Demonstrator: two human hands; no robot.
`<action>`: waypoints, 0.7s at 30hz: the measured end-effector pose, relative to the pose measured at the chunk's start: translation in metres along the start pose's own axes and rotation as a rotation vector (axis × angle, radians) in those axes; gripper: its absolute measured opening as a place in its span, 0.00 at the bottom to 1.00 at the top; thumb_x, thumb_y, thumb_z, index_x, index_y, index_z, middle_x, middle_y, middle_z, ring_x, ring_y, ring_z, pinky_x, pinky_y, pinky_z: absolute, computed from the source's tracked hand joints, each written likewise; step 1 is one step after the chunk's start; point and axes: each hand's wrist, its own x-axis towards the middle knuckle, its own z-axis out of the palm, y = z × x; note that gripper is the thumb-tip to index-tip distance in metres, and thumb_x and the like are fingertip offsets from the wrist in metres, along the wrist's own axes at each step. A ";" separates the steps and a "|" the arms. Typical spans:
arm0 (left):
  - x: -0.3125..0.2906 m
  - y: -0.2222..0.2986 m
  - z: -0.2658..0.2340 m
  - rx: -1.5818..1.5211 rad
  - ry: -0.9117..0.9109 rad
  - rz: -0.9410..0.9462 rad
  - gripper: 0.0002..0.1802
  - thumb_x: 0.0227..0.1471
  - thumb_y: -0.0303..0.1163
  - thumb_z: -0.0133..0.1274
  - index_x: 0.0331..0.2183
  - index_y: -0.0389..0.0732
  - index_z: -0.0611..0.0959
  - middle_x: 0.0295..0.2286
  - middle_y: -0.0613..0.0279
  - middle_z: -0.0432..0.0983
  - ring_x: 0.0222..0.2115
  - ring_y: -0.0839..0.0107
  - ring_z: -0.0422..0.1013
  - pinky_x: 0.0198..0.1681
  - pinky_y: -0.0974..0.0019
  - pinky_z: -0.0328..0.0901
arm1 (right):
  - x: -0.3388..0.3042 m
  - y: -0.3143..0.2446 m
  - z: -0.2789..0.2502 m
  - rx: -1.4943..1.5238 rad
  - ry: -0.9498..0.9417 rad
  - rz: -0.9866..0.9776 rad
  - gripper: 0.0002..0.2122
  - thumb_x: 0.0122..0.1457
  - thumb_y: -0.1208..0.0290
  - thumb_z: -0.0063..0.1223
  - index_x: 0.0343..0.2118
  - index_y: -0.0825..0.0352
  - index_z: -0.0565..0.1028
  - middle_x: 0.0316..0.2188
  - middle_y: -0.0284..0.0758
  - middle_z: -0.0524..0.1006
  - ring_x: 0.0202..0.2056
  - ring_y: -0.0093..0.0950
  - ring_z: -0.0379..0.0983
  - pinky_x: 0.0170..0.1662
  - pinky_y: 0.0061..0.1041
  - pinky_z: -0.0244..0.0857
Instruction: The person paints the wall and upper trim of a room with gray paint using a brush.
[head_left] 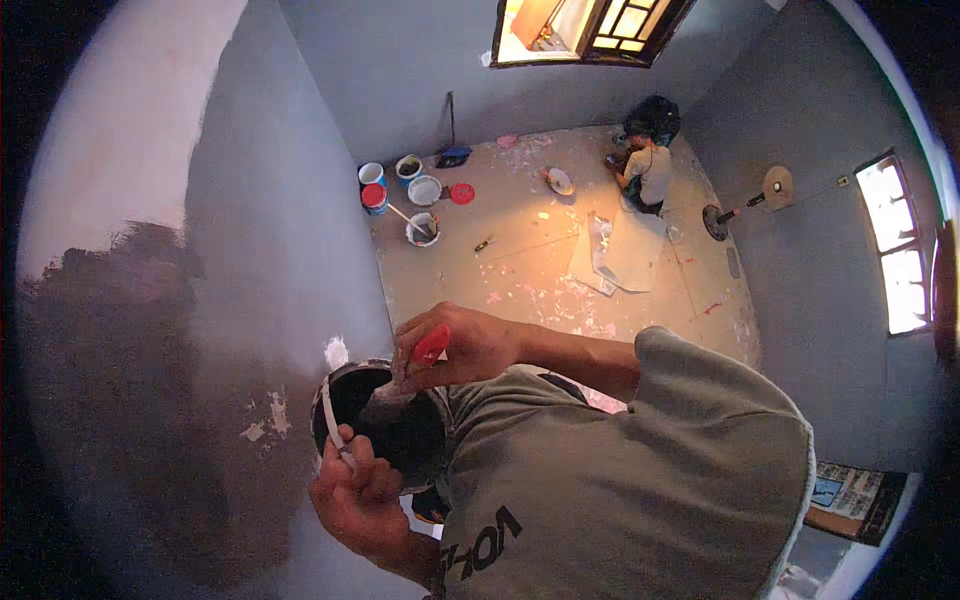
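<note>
Close to my body hangs a round bucket (415, 440) with dark contents and a pale strap-like handle (332, 415). My left hand (362, 492) is closed around that handle. Above the bucket, my right hand (455, 345) grips a red-handled paintbrush (432, 346). The brush's greyish, blurred end points down into the bucket, and I cannot tell how deep it reaches. Beside the bucket on the left rises a wall (290, 200), partly grey-blue, with a dark brownish area (150, 400) and pale peeled patches (268, 418).
Far below, several paint buckets (424, 188) stand by the wall, near a dustpan (453, 157). A person (648, 172) sits on the floor at the far right, close to a standing fan (745, 204). Paper sheets (625, 255) and pale flakes lie about the floor.
</note>
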 end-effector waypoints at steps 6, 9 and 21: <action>-0.003 -0.001 0.000 0.041 0.049 0.022 0.24 0.41 0.42 0.45 0.38 0.35 0.63 0.15 0.70 0.51 0.10 0.84 0.44 0.11 0.79 0.43 | 0.002 -0.004 0.005 -0.009 -0.036 0.080 0.05 0.44 0.76 0.56 0.24 0.69 0.73 0.25 0.36 0.73 0.28 0.28 0.70 0.31 0.25 0.63; -0.005 -0.002 -0.002 -0.008 0.053 0.016 0.23 0.41 0.40 0.45 0.38 0.35 0.63 0.15 0.70 0.51 0.10 0.84 0.44 0.11 0.79 0.43 | 0.004 -0.001 0.006 0.002 -0.013 0.013 0.05 0.45 0.75 0.56 0.24 0.69 0.73 0.24 0.35 0.73 0.27 0.27 0.70 0.31 0.25 0.64; -0.003 -0.004 -0.010 -0.010 -0.027 0.029 0.22 0.47 0.42 0.41 0.38 0.34 0.64 0.16 0.68 0.53 0.08 0.83 0.45 0.08 0.78 0.43 | 0.003 -0.003 0.005 -0.094 -0.015 0.048 0.08 0.48 0.67 0.55 0.25 0.68 0.73 0.23 0.36 0.73 0.25 0.26 0.70 0.31 0.24 0.64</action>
